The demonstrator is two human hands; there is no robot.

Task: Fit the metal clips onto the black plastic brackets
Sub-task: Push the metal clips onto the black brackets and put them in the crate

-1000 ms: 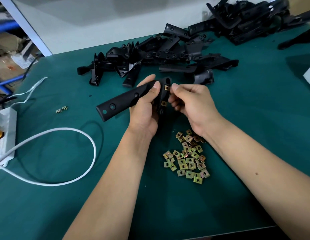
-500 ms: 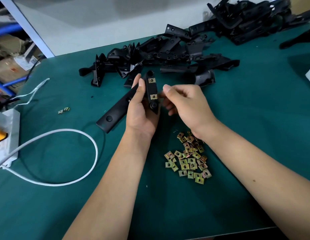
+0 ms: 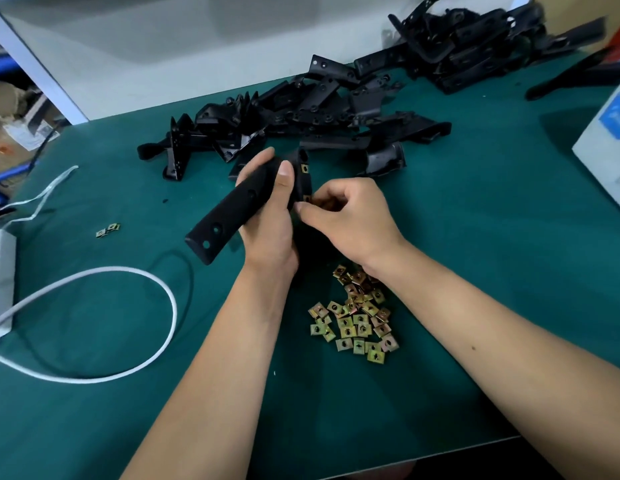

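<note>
**A:** Start at the left edge. What is there?

**B:** Beyond the table, at far left, shelving with a blue rail [image 3: 4, 174] and cardboard boxes [image 3: 14, 133]. On the table itself, a white power strip [image 3: 2, 285] sits at the left edge, and its white cable [image 3: 142, 282] loops over the green mat [image 3: 475, 271]. Two loose clips [image 3: 108, 230] lie apart from the rest, far side of the loop.

**A:** And the surface?

**B:** The green mat covers the whole tabletop. A pale wall [image 3: 197, 39] runs along the far edge.

**A:** Centre?

**B:** The left hand [image 3: 270, 220] grips one black bracket [image 3: 232, 216], fingers and thumb curled round its upper part; the long arm of the bracket points down-left, clear of the mat. One metal clip [image 3: 304, 168] sits on the bracket's upper end. The right hand [image 3: 350, 220] is just beside it, fingertips pinched at a second clip [image 3: 307, 199] lower on the same edge. Whether that clip is fully seated cannot be told.

**A:** Stock?

**B:** A pile of brackets [image 3: 319, 112] lies on the far side of the hands; a second heap [image 3: 475, 50] lies far right. The clip pile [image 3: 357, 317] rests on the mat near the person, under the right wrist.

**A:** Right edge?

**B:** A white box [image 3: 610, 147] with a blue label, partly cut off.
</note>
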